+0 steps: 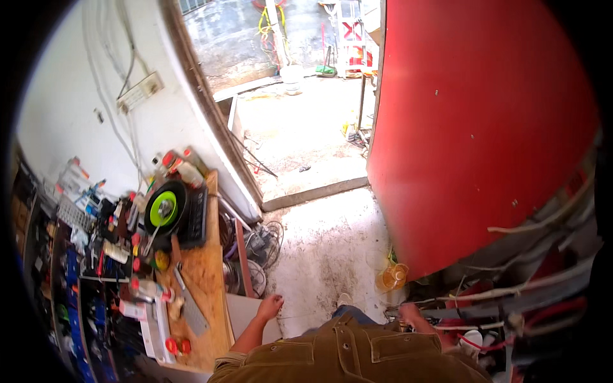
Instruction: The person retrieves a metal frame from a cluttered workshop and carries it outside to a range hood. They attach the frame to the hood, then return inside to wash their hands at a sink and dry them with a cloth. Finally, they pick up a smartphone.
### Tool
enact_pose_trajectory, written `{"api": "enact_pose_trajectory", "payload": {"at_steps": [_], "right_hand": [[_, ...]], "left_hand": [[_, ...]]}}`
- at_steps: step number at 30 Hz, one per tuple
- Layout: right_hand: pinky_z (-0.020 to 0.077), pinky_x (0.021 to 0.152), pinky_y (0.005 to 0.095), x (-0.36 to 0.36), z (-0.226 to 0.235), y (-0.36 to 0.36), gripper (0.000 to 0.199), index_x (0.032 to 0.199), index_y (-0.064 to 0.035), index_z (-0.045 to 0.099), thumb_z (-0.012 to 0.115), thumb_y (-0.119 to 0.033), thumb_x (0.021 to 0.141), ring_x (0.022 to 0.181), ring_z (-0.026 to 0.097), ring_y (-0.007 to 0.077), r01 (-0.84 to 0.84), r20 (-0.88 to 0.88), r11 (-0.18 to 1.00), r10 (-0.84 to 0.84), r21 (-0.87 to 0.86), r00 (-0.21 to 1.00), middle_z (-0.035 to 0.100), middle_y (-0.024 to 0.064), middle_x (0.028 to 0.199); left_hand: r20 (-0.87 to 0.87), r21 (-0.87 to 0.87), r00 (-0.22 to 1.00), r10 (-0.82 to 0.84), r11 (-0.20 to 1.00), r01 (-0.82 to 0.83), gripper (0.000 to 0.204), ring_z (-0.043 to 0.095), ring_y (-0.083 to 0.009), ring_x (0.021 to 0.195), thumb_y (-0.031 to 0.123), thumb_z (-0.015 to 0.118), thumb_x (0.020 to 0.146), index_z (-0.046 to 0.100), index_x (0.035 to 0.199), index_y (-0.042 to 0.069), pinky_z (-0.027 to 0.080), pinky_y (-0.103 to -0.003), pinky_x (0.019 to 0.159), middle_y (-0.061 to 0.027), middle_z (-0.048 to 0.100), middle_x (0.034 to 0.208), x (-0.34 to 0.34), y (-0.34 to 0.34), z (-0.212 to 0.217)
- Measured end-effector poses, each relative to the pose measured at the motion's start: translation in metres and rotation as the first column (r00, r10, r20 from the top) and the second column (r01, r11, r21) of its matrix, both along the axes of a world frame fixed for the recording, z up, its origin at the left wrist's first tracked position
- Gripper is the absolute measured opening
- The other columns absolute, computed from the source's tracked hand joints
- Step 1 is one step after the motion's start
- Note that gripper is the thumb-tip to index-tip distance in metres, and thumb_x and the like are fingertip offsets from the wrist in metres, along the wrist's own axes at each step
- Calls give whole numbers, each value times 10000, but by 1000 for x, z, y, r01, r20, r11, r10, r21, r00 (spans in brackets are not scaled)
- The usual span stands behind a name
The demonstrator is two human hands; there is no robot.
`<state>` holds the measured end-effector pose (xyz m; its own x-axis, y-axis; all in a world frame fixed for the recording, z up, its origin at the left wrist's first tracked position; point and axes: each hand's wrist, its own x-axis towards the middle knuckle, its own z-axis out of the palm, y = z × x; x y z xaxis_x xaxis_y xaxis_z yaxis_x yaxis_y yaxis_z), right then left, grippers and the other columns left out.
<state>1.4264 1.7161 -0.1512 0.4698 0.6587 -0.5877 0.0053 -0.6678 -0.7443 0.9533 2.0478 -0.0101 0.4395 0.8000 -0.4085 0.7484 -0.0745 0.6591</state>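
Observation:
My left hand (271, 307) hangs over the floor beside the wooden table, fingers loosely curled in, with nothing showing in them. The nearest things to it are a pale board (246, 316) and the table's edge. On the other side of my body, my right hand (412, 314) is low next to a pile of sticks and poles (485, 313). Its fingers are small and blurred, so whether it holds anything is unclear. A long grey metal blade-like tool (193, 311) lies on the wooden table (207, 274), out of reach of both hands.
A red door (472, 127) stands swung inward at the right. Beyond the raised doorsill (316, 194) lies a bright yard. The table carries a black pan (181, 214) with a lime-green bowl (172, 205), and jars. Coiled wire (274, 246) and a yellowish container (391, 277) sit on the floor.

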Motion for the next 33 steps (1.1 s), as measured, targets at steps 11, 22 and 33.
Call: {"api": "enact_pose_trajectory", "payload": {"at_steps": [11,22,33], "right_hand": [[468,626,295,143,183,502,297,1122,-7,563,480,-184,898,680,627,173,-68,-84,958,95,278,992,647,82,960],[468,613,295,288,171,734,231,1033,9,592,540,-131,857,647,575,137,365,-75,873,-361,324,930,633,82,861],[474,839,298,537,235,1121,289,1108,44,553,581,-57,839,980,597,196,278,195,725,-495,630,847,613,143,1062]], "left_hand": [[-187,-358,827,531,747,-560,165,611,-239,593,128,588,792,618,781,-34,505,-395,547,-150,600,673,-58,197,-121],[-45,164,996,75,984,-67,392,622,-330,656,363,496,822,643,689,25,472,-436,640,-171,615,639,288,752,-42],[60,80,974,-218,974,213,301,637,-282,715,292,547,857,634,933,14,480,-365,673,-152,647,770,603,972,1]]}}
